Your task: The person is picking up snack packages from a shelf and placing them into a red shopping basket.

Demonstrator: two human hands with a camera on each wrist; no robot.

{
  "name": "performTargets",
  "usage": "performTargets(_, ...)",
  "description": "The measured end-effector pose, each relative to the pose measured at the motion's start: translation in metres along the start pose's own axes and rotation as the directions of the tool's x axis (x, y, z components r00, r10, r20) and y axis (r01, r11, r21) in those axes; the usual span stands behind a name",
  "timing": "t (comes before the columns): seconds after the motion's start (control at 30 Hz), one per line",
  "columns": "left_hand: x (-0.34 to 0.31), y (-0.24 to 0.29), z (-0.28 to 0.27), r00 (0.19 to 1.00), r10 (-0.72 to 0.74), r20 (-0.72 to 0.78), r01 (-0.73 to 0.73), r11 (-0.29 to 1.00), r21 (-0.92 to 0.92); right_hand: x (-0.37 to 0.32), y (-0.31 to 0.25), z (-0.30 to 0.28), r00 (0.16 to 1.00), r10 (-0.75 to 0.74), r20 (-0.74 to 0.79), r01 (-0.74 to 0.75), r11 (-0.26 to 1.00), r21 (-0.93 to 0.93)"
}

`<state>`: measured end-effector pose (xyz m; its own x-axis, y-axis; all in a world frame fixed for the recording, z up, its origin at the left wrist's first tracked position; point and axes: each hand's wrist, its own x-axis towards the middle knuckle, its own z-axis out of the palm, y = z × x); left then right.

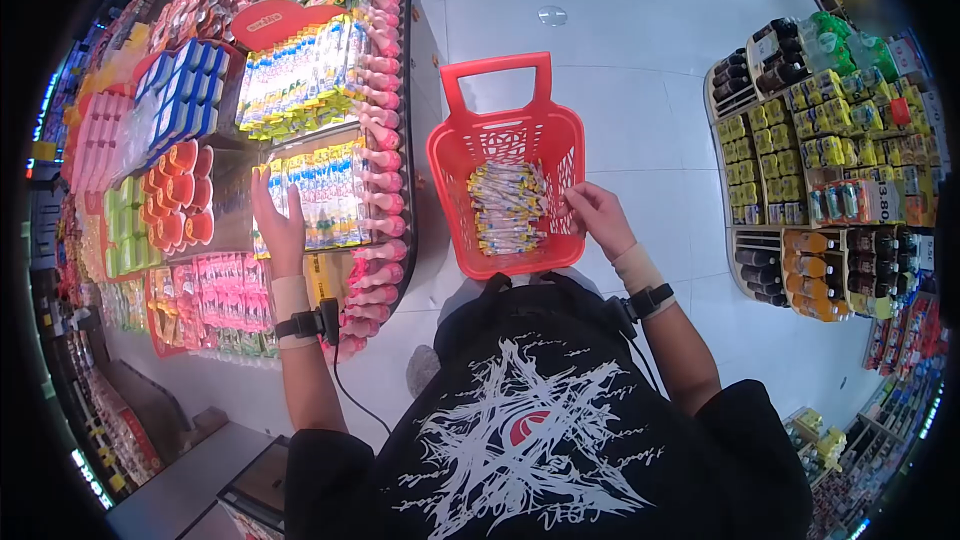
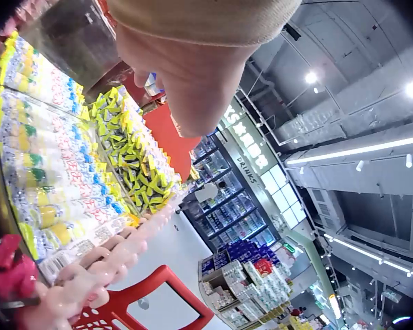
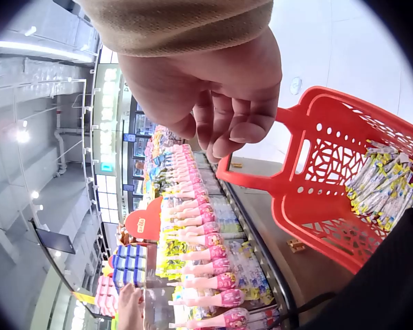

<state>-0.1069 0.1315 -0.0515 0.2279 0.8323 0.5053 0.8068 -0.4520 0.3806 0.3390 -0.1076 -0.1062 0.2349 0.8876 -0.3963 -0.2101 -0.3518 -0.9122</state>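
My left hand (image 1: pixel 278 228) reaches over the display at the left edge of a row of slim white, blue and yellow candy packets (image 1: pixel 325 195). Its fingers are extended, and nothing shows in its grasp. In the left wrist view the packets (image 2: pixel 51 158) lie in neat rows below that hand. A red plastic basket (image 1: pixel 437 175) with a raised handle stands before me, a pile of similar slim packets (image 1: pixel 505 210) inside. Beside the basket's right rim hangs my right hand (image 1: pixel 600 222), fingers loosely curled around nothing, as the right wrist view also shows.
Pink-capped bottle-shaped sweets (image 1: pixel 385 160) line the display's edge. Orange cups (image 1: pixel 180 195) and blue-and-white boxes (image 1: pixel 185 90) sit farther left. A drinks shelf (image 1: pixel 820 160) stands to the right, across the pale tiled floor (image 1: pixel 650 120).
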Motion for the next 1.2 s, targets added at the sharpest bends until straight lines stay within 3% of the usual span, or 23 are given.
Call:
performTargets(0.13,0.001,0.082,0.003,0.992,-0.119,0.050,0.127,0.971,-0.201,0.006,0.005,-0.033,0.999,0.038,0.007,-0.038,0.999,-0.012)
performTargets(0.37,-0.030,0.178,0.045,0.964,-0.106,0.242,0.194,0.908,-0.373,0.017,0.028,-0.092,0.994,0.106,0.016,-0.106,0.994,0.007)
performTargets(0.5,-0.057,0.209,0.077,0.894,-0.195,0.403,0.336,0.887,-0.316,0.025,0.050,-0.118,0.985,0.165,0.043,-0.166,0.986,0.006)
performTargets(0.63,-0.090,0.211,0.106,0.830,-0.241,0.504,0.424,0.859,-0.287,0.035,0.071,-0.133,0.973,0.220,0.068,-0.220,0.975,-0.002)
performTargets(0.73,-0.114,0.206,0.125,0.840,-0.212,0.500,0.395,0.870,-0.295,0.047,0.088,-0.137,0.957,0.271,0.102,-0.271,0.962,-0.022)
performTargets(0.87,-0.145,0.198,0.151,0.741,-0.303,0.600,0.501,0.844,-0.193,0.052,0.117,-0.133,0.935,0.334,0.117,-0.326,0.941,-0.086)
performTargets(0.93,-0.151,0.194,0.176,0.735,-0.297,0.610,0.513,0.831,-0.213,0.064,0.131,-0.132,0.929,0.351,0.118,-0.337,0.933,-0.123)
performTargets(1.2,-0.228,0.144,0.264,0.517,-0.393,0.760,0.682,0.727,-0.088,0.088,0.196,-0.116,0.885,0.459,0.077,-0.450,0.886,-0.109)
